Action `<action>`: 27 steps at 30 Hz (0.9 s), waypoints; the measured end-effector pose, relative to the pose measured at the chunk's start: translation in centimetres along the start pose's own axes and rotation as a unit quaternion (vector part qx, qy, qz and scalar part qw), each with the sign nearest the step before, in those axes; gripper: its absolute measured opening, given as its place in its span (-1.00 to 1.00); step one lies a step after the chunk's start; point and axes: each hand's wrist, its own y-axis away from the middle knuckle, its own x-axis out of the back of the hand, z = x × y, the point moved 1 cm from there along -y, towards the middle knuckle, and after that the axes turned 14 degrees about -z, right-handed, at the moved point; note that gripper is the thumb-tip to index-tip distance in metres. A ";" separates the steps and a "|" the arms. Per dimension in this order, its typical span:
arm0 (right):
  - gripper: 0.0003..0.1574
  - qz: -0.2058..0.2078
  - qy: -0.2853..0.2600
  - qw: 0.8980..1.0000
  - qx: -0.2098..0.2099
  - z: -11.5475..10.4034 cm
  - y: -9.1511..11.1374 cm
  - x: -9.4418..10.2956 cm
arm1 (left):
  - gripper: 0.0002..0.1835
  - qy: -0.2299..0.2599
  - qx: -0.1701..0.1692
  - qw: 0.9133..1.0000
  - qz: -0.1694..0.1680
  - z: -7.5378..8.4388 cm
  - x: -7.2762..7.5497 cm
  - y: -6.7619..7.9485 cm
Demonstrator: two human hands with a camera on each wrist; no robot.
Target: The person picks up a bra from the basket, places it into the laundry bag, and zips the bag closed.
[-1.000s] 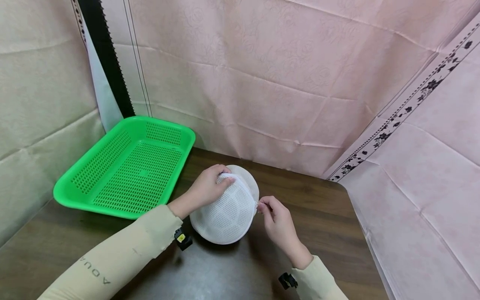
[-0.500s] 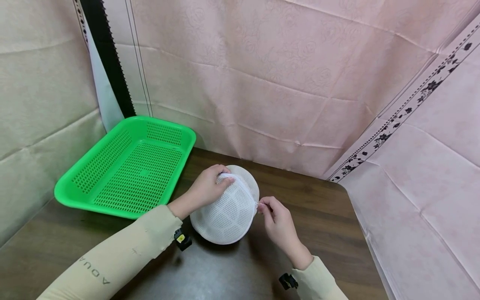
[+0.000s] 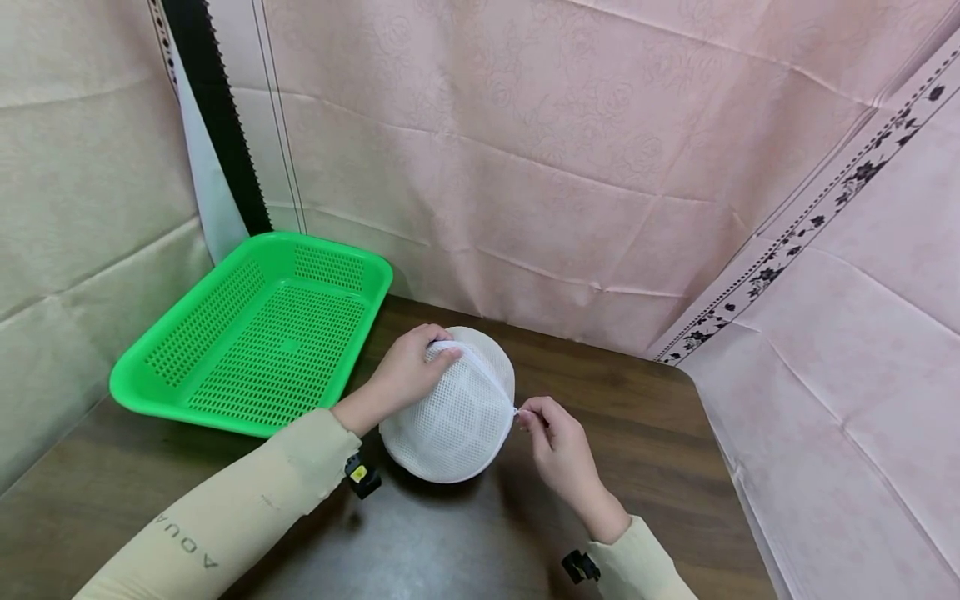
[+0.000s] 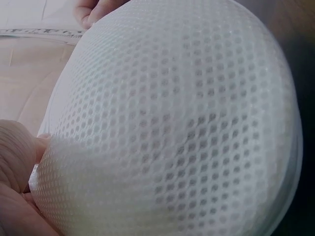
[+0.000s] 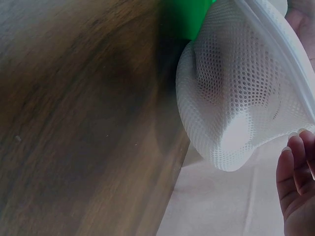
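Observation:
A round white mesh laundry bag (image 3: 457, 417) stands puffed out on the brown table, with a zipper band (image 3: 480, 365) running across its upper side. My left hand (image 3: 405, 371) grips the bag at the upper left end of this band, thumb on the near side. At the band's right end, my right hand (image 3: 558, 446) pinches the zipper's end between thumb and fingers. The left wrist view is filled by the mesh (image 4: 167, 118), with my left thumb at its left edge. In the right wrist view the fingers (image 5: 295, 162) meet the bag's corner. What lies inside the bag cannot be made out.
A green plastic basket (image 3: 277, 342) with slotted sides and bottom stands on the table to the left of the bag. Patterned cloth (image 3: 525, 167) hangs behind the table and at both sides. Small black cameras are strapped to both wrists.
My left hand has shifted slightly left and up, and the bag has tipped a little with it. The right hand has moved slightly right and down, still at the zipper's end.

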 end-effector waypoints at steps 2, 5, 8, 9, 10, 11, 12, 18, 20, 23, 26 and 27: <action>-0.89 0.000 -0.001 1.000 0.002 0.0 0.1 0.0 | -0.80 0.001 0.002 1.000 0.001 -0.2 0.0 0.0; -0.89 -0.004 -0.001 1.000 0.000 0.0 0.1 0.0 | -0.80 0.002 0.002 1.000 -0.003 -0.3 0.0 0.0; -0.91 -0.007 0.002 1.000 -0.005 0.0 0.1 0.0 | -0.80 0.003 0.000 1.000 -0.002 -0.3 0.1 0.1; -0.91 -0.008 0.002 1.000 -0.005 0.0 0.1 0.0 | -0.80 0.002 -0.001 1.000 -0.001 -0.3 0.1 0.2; -0.92 -0.009 0.004 1.000 -0.006 0.0 0.2 0.0 | -0.80 0.003 -0.001 1.000 0.000 -0.3 0.1 0.2; -0.91 -0.009 0.006 1.000 -0.006 0.0 0.2 0.0 | -0.80 0.004 -0.001 1.000 0.002 -0.3 0.1 0.3; -0.91 -0.007 0.009 1.000 -0.005 0.0 0.2 0.0 | -0.80 0.005 -0.002 1.000 0.003 -0.3 0.2 0.3; -0.90 0.001 0.005 1.000 0.007 0.2 0.3 -0.1 | -0.82 0.021 -0.002 1.000 0.009 -0.3 0.2 0.4; -0.91 0.003 -0.003 1.000 0.007 0.3 0.3 -0.1 | -0.81 0.018 -0.005 1.000 0.011 -0.3 0.2 0.4; -0.93 0.007 -0.013 1.000 -0.002 0.4 0.2 -0.1 | -0.77 0.002 -0.016 1.000 0.012 0.0 0.0 0.4; -0.96 0.010 -0.019 1.000 -0.007 0.5 0.2 0.0 | -0.65 -0.027 -0.035 0.999 0.006 0.7 -0.2 0.3; -0.96 0.010 -0.019 1.000 -0.009 0.5 0.1 0.0 | -0.61 -0.040 -0.042 0.998 0.004 1.0 -0.2 0.3</action>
